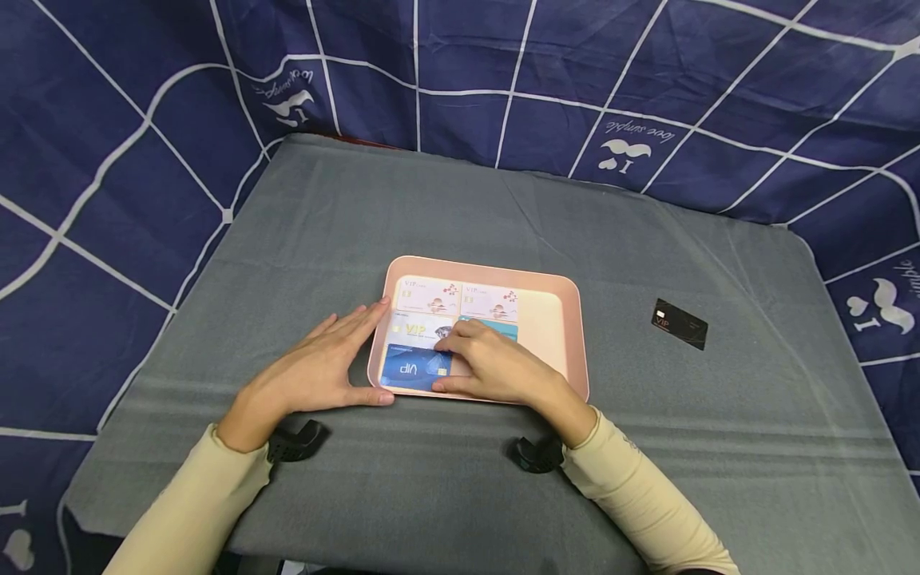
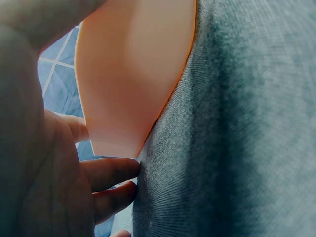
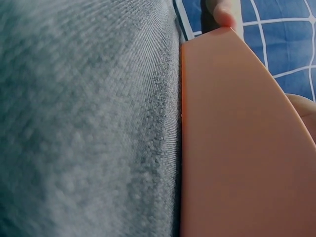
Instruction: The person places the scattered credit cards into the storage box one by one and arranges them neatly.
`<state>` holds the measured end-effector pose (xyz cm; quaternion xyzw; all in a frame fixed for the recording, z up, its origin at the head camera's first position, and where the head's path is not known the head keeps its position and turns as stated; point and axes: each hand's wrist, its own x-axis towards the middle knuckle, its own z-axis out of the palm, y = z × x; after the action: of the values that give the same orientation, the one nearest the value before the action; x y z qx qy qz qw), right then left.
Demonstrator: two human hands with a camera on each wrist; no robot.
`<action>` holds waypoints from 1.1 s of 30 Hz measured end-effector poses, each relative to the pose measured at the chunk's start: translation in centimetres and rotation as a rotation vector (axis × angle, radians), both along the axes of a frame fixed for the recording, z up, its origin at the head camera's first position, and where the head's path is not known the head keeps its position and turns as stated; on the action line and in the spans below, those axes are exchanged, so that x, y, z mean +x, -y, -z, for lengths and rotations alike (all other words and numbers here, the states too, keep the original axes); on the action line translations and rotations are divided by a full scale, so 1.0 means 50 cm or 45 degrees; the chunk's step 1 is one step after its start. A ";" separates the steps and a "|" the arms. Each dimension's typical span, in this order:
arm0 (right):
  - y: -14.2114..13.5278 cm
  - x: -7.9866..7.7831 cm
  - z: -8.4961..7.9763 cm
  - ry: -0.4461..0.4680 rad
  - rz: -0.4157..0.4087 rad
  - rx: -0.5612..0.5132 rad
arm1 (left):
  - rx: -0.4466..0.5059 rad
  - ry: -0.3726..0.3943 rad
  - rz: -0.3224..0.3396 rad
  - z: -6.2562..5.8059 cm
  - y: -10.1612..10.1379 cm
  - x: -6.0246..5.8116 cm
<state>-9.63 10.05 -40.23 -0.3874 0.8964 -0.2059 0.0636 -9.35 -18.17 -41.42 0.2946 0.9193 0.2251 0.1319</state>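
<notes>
A pink tray (image 1: 571,335) lies on the grey cloth, holding several cards set in rows. My right hand (image 1: 496,363) reaches over its front wall, thumb and a fingertip pinching the long edges of a blue VIP card (image 1: 406,366) at its right end. Behind that lies a white VIP card (image 1: 417,327), with two pale pink cards at the back, the left (image 1: 424,295) and the right (image 1: 492,302). A teal card (image 1: 506,328) is partly hidden by my right hand. My left hand (image 1: 323,367) rests against the tray's left side, fingers extended, thumb by the front corner.
To the right of the tray, a black VIP card (image 1: 680,324) lies on the grey cloth (image 1: 719,431). Dark blue curtain (image 1: 460,72) with white lines hangs around the back and sides. Black wrist mounts sit under both wrists, the left one (image 1: 298,443) near the cloth.
</notes>
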 end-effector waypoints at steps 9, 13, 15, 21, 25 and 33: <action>0.001 -0.001 0.003 -0.036 0.001 -0.054 | 0.007 -0.002 0.005 -0.001 0.001 0.001; 0.001 -0.002 0.003 -0.064 -0.018 -0.043 | 0.006 0.000 0.007 -0.002 0.001 0.001; 0.001 -0.002 0.004 -0.068 -0.028 -0.029 | 0.005 0.000 0.007 -0.003 0.001 0.000; 0.002 -0.004 0.005 -0.082 -0.031 -0.009 | 0.006 -0.003 0.007 -0.003 0.002 0.000; 0.003 -0.004 0.004 -0.093 -0.033 -0.012 | 0.004 -0.004 0.004 -0.002 0.002 0.000; -0.026 -0.012 -0.029 -0.097 0.008 -0.048 | -0.003 0.008 -0.006 -0.003 0.000 0.000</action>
<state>-10.24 11.36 -38.77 -0.3934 0.8953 -0.2080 0.0215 -9.34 -18.18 -41.26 0.2918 0.9198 0.2253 0.1345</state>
